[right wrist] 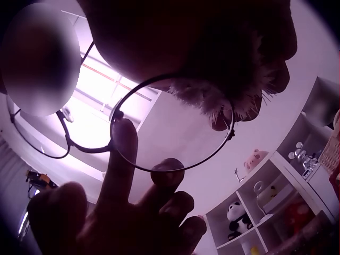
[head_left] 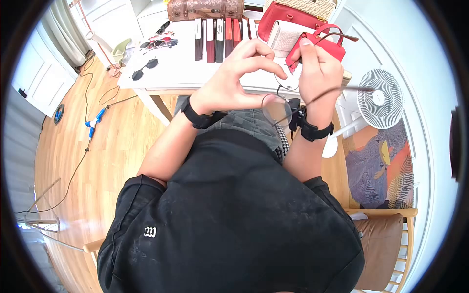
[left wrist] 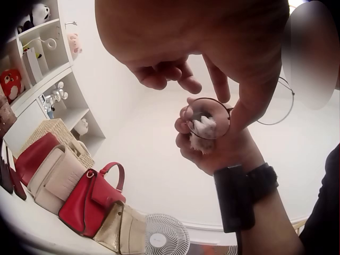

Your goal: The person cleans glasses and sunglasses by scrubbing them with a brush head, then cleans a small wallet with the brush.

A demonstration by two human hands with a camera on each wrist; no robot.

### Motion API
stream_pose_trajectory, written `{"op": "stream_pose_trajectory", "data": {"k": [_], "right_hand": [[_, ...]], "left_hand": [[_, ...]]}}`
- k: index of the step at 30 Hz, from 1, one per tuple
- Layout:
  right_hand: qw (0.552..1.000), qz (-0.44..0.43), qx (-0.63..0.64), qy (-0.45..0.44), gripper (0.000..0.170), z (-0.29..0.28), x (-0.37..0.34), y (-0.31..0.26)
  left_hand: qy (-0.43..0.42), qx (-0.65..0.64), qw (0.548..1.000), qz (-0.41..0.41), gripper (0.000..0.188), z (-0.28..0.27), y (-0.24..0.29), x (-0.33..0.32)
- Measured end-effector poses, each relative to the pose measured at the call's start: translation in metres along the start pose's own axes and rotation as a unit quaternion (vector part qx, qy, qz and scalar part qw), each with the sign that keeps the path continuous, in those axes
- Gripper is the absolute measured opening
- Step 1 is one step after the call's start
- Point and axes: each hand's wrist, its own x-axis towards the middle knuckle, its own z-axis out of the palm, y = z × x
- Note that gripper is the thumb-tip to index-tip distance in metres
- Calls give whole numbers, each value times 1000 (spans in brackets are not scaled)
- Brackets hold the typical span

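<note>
A pair of thin-rimmed round eyeglasses (head_left: 277, 111) is held up in front of the chest, between both hands. My left hand (head_left: 239, 73) pinches them with thumb and index finger spread near the bridge; in the left wrist view the thumb lies at the lens rim (left wrist: 230, 123). My right hand (head_left: 320, 73) is curled, thumb uppermost, around a white fluffy thing (left wrist: 202, 139), mostly hidden in the palm. Its tufts show behind a lens in the right wrist view. One dark temple arm (head_left: 337, 89) crosses in front of the right wrist; the other passes by the right thumb.
On the white table (head_left: 190, 78) lie dark sunglasses (head_left: 144, 69) and several more glasses (head_left: 159, 43). Behind stand a row of books (head_left: 210, 41), a brown chest (head_left: 205, 9) and several handbags, including a red one (head_left: 337, 49). A white fan (head_left: 380, 97) stands at right.
</note>
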Motion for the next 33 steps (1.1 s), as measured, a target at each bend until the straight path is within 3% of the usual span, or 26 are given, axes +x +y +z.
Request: {"op": "stream_pose_trajectory", "data": {"k": [9, 12, 17, 21, 23, 25, 27, 29, 31, 33], "right_hand": [[1000, 10, -23, -8, 48, 2, 5, 9], [998, 35, -43, -18, 47, 1, 5, 3], [999, 18, -41, -10, 46, 4, 5, 4], [999, 43, 12, -15, 43, 2, 8, 14], [985, 13, 165, -50, 41, 3, 10, 25], [983, -10, 176, -58, 39, 7, 4, 14], [980, -33, 186, -65, 37, 7, 0, 7], [977, -93, 117, -150, 35, 6, -2, 3], [975, -79, 121, -170, 30, 3, 0, 6], [935, -70, 239, -254, 31, -1, 6, 15]], "left_hand": [[107, 11, 994, -23, 27, 24, -3, -8], [71, 75, 994, 35, 27, 25, 3, -3], [85, 122, 988, 48, 24, 29, 4, -7], [152, 69, 986, -25, 18, 25, 2, -10], [294, -121, 938, -136, 8, 30, -9, -11], [301, -194, 923, -140, 15, 26, -17, -14], [379, -286, 847, -240, 26, 25, -20, -15], [392, -274, 839, -259, 32, 20, -19, -12], [388, -279, 834, -274, 31, 15, -19, -9], [390, -293, 831, -268, 31, 12, -18, -8]]}}
